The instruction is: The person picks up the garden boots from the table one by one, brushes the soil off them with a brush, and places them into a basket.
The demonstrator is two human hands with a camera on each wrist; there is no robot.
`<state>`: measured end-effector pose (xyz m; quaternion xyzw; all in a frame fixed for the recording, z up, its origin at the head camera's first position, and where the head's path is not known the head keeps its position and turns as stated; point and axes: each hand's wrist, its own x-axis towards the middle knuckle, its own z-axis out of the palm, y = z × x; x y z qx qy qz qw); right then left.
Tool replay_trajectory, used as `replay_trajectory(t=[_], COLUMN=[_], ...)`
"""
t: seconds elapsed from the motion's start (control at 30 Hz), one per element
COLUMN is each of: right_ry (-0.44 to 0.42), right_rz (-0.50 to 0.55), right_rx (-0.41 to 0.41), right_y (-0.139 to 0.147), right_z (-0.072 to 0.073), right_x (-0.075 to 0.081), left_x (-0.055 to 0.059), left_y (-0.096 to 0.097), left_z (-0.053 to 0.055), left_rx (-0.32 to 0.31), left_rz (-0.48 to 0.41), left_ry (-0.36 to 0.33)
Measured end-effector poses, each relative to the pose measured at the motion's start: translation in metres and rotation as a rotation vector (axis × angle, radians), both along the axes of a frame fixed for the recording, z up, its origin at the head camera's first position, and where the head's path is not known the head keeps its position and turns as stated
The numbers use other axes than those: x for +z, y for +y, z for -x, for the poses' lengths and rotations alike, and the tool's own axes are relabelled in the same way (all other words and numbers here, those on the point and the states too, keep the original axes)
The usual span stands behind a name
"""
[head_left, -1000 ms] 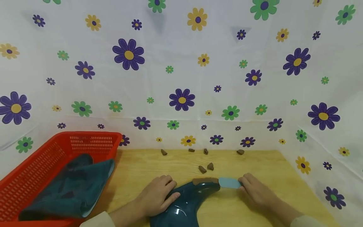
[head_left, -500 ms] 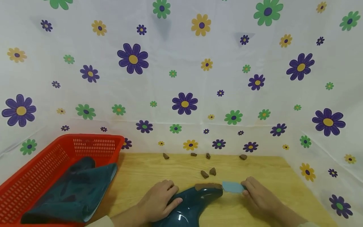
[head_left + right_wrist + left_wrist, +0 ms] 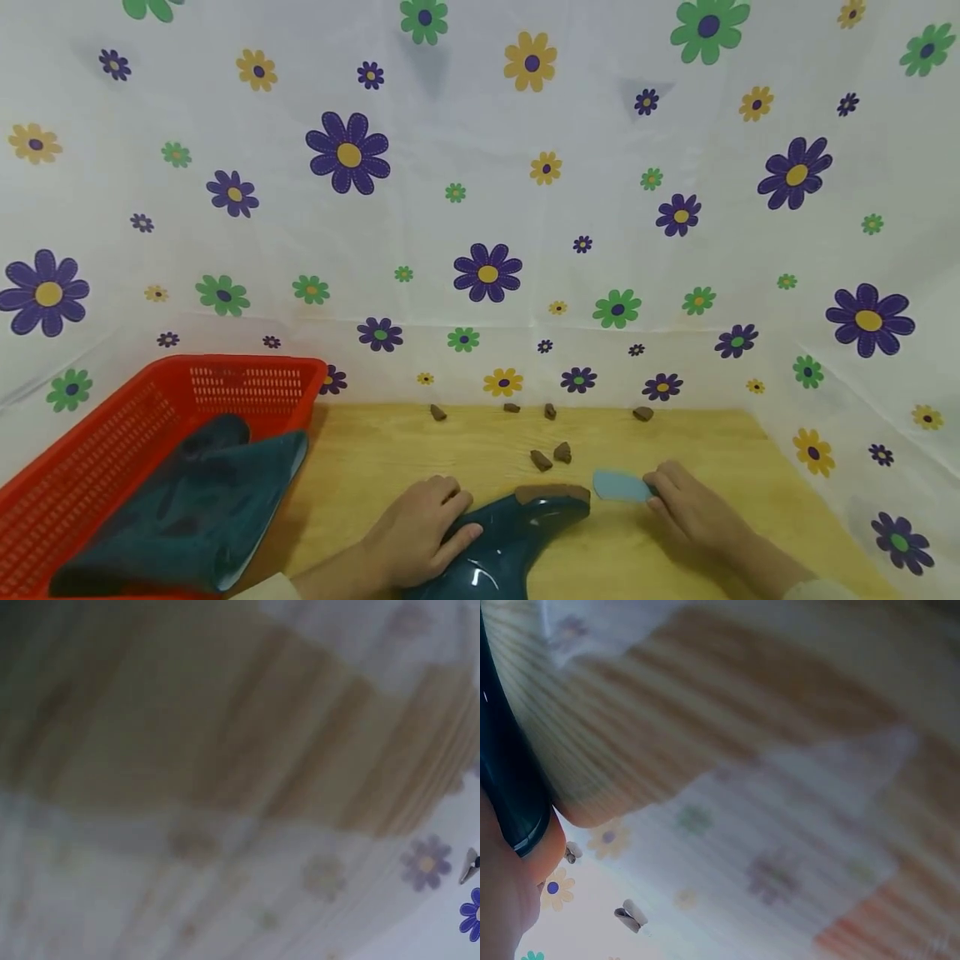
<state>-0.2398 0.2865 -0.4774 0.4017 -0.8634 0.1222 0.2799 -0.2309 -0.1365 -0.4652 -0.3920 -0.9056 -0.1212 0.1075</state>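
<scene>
A glossy dark teal rain boot (image 3: 491, 542) lies on its side at the front of the table, toe to the right. Brown mud (image 3: 553, 493) coats the sole near the toe. My left hand (image 3: 420, 533) grips the boot's heel end, thumb over the near side. In the left wrist view, part of the boot (image 3: 510, 765) shows beside the hand (image 3: 510, 877). My right hand (image 3: 697, 512) holds a light blue scraper (image 3: 621, 486), its blade pointing left at the toe with a small gap between. Most of the scraper's handle is hidden in the hand.
Several brown lumps (image 3: 541, 460) lie scattered toward the back of the wooden table (image 3: 375, 450). A red plastic basket (image 3: 318, 375) stands at the left with another dark teal rain boot (image 3: 187, 508) inside. A white flowered sheet (image 3: 420, 225) hangs behind and at the right.
The scraper blade, against the mud at the toe a second ago, has moved right, off the boot's tip. The left hand keeps its hold on the boot. The head view has shifted slightly.
</scene>
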Motion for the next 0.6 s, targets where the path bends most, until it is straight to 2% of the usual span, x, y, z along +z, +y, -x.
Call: replay_trajectory(t=[0.1, 0.17, 0.3, 0.47, 0.6], right_ry=[0.017, 0.005, 0.026, 0.065, 0.051], right_rz=[-0.028, -0.041, -0.052, -0.051, -0.022], right_rx=[0.016, 0.031, 0.054, 0.065, 0.092], right_y=[0.004, 0.003, 0.0, -0.002, -0.009], right_z=[0.007, 0.001, 0.002, 0.008, 0.003], right_x=[0.003, -0.002, -0.003, 0.003, 0.002], left_x=[0.001, -0.003, 0.0, 0.006, 0.003], left_y=[-0.001, -0.001, 0.0, 0.003, 0.002], left_z=[0.005, -0.002, -0.005, 0.0, -0.004], left_rx=[-0.024, -0.027, 0.008, 0.032, 0.026], left_rz=[-0.022, -0.026, -0.011, 0.011, 0.017], left_ry=[0.03, 0.021, 0.016, 0.029, -0.004])
